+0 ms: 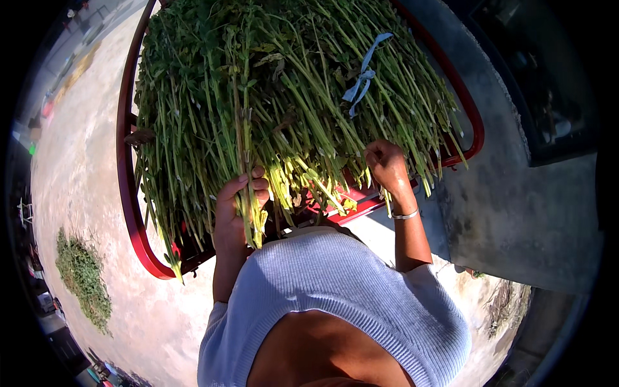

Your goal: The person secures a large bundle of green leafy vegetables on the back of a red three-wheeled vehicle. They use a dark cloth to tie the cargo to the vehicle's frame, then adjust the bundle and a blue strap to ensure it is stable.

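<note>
A thick heap of leafy green plant stalks [303, 84] lies across a red metal-framed cart [133, 222] in front of me, with the cut ends toward me. My left hand [227, 205] is closed around a small bunch of stalks [254, 216], their pale ends sticking out below the fingers. At the heap's near right edge, my right hand [389, 171] is closed, fingers curled in; whatever it grips is hidden. A light blue strip [365, 79], tied in a knot, lies on the stalks beyond that hand.
Pale concrete ground [84, 187] stretches out on the left, with a patch of cut greenery [84, 277] on it. A grey surface [509, 219] and a dark opening [548, 84] are on the right. The cart's curved red rail bounds both sides of the heap.
</note>
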The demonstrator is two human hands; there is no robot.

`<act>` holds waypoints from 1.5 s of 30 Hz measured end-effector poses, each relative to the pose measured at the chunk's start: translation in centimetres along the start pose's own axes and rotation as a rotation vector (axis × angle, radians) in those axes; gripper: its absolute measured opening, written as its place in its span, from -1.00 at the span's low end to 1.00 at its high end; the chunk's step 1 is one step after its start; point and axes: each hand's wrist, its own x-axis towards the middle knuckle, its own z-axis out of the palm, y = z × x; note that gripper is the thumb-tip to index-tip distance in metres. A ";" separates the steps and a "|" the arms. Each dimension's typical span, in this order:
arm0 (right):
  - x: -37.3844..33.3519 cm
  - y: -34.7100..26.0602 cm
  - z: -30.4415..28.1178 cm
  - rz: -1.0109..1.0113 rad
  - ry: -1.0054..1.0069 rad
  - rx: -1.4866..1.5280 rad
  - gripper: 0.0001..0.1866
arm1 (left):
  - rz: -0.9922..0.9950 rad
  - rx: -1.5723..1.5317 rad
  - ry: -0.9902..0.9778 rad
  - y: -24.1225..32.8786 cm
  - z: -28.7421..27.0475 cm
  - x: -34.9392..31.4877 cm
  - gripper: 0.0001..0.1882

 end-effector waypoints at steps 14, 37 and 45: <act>0.5 -3.2 2.7 -0.395 0.238 -0.543 -0.84 | 0.071 0.545 0.316 -2.5 1.3 2.3 -0.72; -3.2 -11.4 2.9 -0.636 -0.383 -0.143 -0.42 | -0.021 0.412 0.137 -4.7 -0.4 4.6 -0.78; 13.6 -5.9 -5.8 -0.427 0.032 -0.928 -0.59 | -0.105 0.160 -0.130 -0.4 -0.3 2.1 -0.78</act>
